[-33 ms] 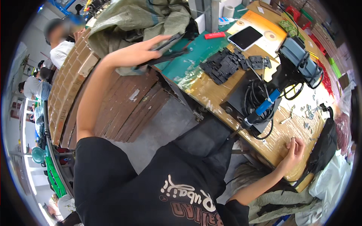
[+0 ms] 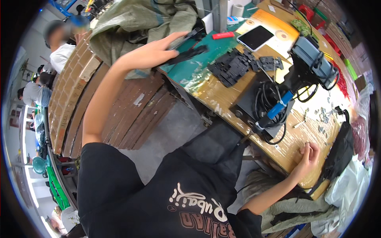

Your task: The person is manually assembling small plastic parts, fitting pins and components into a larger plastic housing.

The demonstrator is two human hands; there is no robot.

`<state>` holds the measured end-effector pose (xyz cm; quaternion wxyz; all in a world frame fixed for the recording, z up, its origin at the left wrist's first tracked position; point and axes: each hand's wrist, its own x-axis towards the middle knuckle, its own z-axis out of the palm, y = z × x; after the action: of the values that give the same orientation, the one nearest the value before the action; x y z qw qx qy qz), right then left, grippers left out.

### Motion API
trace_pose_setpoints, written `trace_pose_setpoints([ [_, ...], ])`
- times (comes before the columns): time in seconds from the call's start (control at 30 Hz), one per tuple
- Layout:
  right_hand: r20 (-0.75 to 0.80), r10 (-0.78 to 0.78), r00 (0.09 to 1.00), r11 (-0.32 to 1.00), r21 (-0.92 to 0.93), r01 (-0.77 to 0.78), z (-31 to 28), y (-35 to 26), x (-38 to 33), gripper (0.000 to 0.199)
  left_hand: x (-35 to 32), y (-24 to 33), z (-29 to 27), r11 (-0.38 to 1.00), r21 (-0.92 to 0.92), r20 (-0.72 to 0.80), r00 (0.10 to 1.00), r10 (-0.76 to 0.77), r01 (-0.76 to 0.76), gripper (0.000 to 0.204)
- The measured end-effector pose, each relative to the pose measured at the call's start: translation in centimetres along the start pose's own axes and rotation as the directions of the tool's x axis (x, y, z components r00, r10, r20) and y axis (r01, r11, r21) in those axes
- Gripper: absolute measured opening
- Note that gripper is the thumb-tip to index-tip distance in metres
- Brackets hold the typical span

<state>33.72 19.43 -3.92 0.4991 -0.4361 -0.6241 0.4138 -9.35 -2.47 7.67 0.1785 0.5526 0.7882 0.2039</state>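
Note:
Over the far left end of the bench, my left hand (image 2: 152,52) reaches out with thumb and fingers apart. A flat black piece (image 2: 190,54) lies close past its thumb, blurred, and a second black piece (image 2: 194,33) is by the fingertips. Whether the hand touches either piece is hard to see. Near the front right edge of the bench, my right hand (image 2: 307,160) has its fingers curled inward; anything between them is too small to make out. A pile of black plastic parts (image 2: 232,67) sits mid-bench, beside a smaller black part (image 2: 270,63).
A black box with a coiled cable (image 2: 272,113) and a blue-handled tool (image 2: 278,109) stands at the front. Behind are a phone (image 2: 255,38), a red marker-like stick (image 2: 223,35) and a grey-blue device (image 2: 313,57). Small metal pieces (image 2: 323,119) are scattered right. A green-grey sack (image 2: 139,25) lies far left.
My left hand has moved slightly right and up, and its thumb and fingers are spread wider. The black piece near the thumb has shifted right. My right hand is nearly still.

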Motion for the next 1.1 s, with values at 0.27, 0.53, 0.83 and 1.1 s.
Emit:
trace_pose_setpoints([
  [0.27, -0.027, 0.003, 1.0, 1.0, 0.002, -0.003, 0.3, -0.2, -0.1, 0.007, 9.0, 4.7, 6.4, 0.977, -0.127, 0.062, 0.985, -0.164, 0.171, 0.067],
  [0.53, -0.036, -0.001, 0.999, 0.999, -0.034, -0.001, 0.2, 0.2, 0.0, 0.006, 6.4, -1.2, 3.1, 0.989, -0.12, -0.091, 0.991, -0.097, 0.086, 0.039],
  [0.83, -0.002, 0.006, 1.0, 0.995, -0.1, -0.006, 0.5, 0.2, 0.3, 0.009, 1.8, -15.4, -13.2, 0.875, 0.124, 0.172, 0.858, -0.483, 0.468, 0.033],
  [1.1, -0.062, 0.003, 0.998, 0.987, -0.159, -0.013, 0.4, 0.2, 0.0, 0.011, 7.4, -16.4, -15.8, 0.831, -0.53, -0.265, 0.898, -0.351, 0.168, 0.068],
])
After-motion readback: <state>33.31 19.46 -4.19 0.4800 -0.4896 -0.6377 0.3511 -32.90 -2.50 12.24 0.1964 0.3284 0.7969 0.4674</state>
